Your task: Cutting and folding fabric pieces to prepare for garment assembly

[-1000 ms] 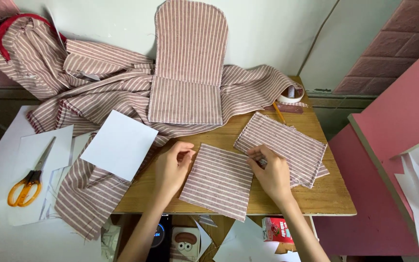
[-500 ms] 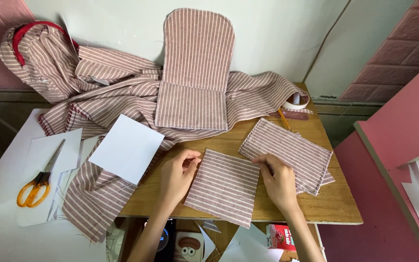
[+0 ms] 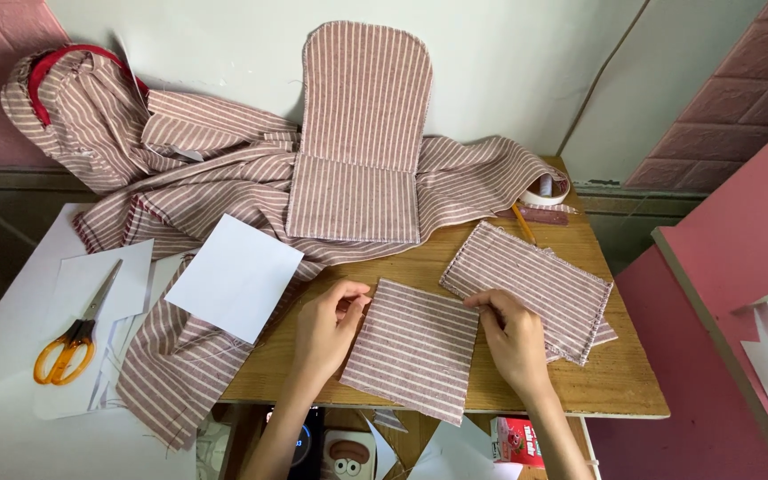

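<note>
1. Both hands have drawn closer to the square striped fabric piece (image 3: pixel 415 349) since a moment ago; the left hand (image 3: pixel 326 332), which lay spread on the cloth, now pinches its left edge, and the whole view has shifted slightly.
2. Nearest the person, the left hand is grasping the piece's left edge between thumb and fingertips, while the right hand (image 3: pixel 515 336) lies on its right edge, fingers curled down onto the cloth at the upper right corner.
3. That square piece lies flat at the front of the wooden desk (image 3: pixel 615 391), its near edge reaching the desk's front rim.
4. Just right of it sits a stack of striped rectangles (image 3: pixel 531 286), tilted, with stitched edges, partly under the right hand.
5. Left of the hands, a white paper sheet (image 3: pixel 235 276) rests on loose striped cloth (image 3: pixel 175 356) that hangs over the desk's left edge.
6. Farther left, orange-handled scissors (image 3: pixel 68 342) lie on white paper on a lower white surface.
7. Behind, a rounded striped panel (image 3: pixel 362 133) leans up against the pale wall, with bunched fabric around it and a red band (image 3: pixel 55 67) at the far left.
8. At the back right corner of the desk lie a roll of tape (image 3: pixel 546 188) and a pencil (image 3: pixel 523 222); pink brick-patterned wall panels flank the room.
</note>
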